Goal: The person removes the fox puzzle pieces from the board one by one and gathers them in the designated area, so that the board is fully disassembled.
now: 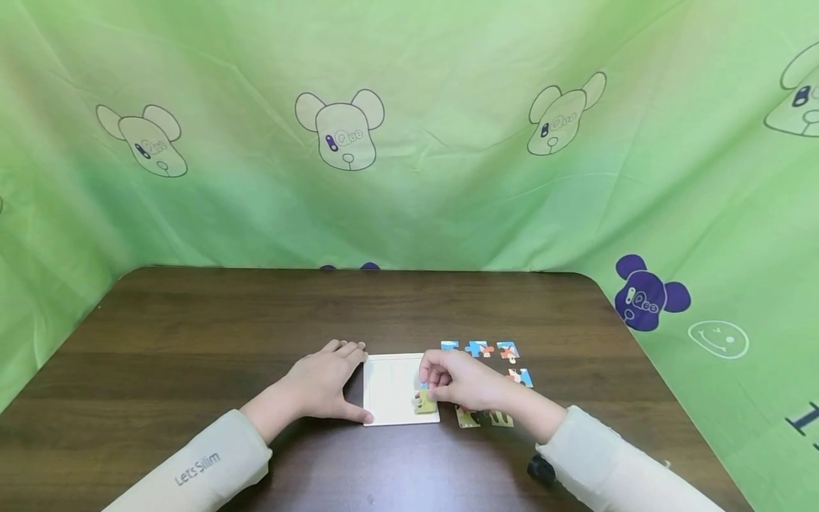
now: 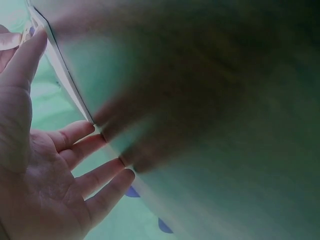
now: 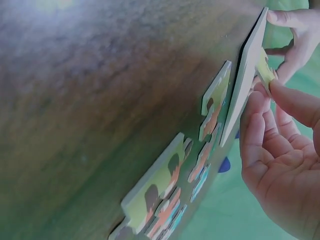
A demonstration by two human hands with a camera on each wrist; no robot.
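Observation:
A white puzzle tray (image 1: 390, 391) lies flat on the table. My left hand (image 1: 320, 384) rests at its left side, thumb at the near corner and fingers spread toward the far corner. The left wrist view shows those fingers (image 2: 107, 185) extended along the edge. Over the tray's right part, my right hand (image 1: 467, 380) pinches a green jigsaw piece (image 1: 424, 403) between thumb and forefinger. In the right wrist view this piece (image 3: 264, 71) is tilted above the tray's surface. The right fingers partly cover the tray's far right corner.
Several loose jigsaw pieces lie right of the tray, among them a blue-and-orange piece (image 1: 508, 350) and a green piece (image 1: 468, 418); my right hand hides some. A black object (image 1: 541, 469) shows beside the right sleeve. Behind the wooden table (image 1: 224, 320) hangs a green cloth (image 1: 435, 206).

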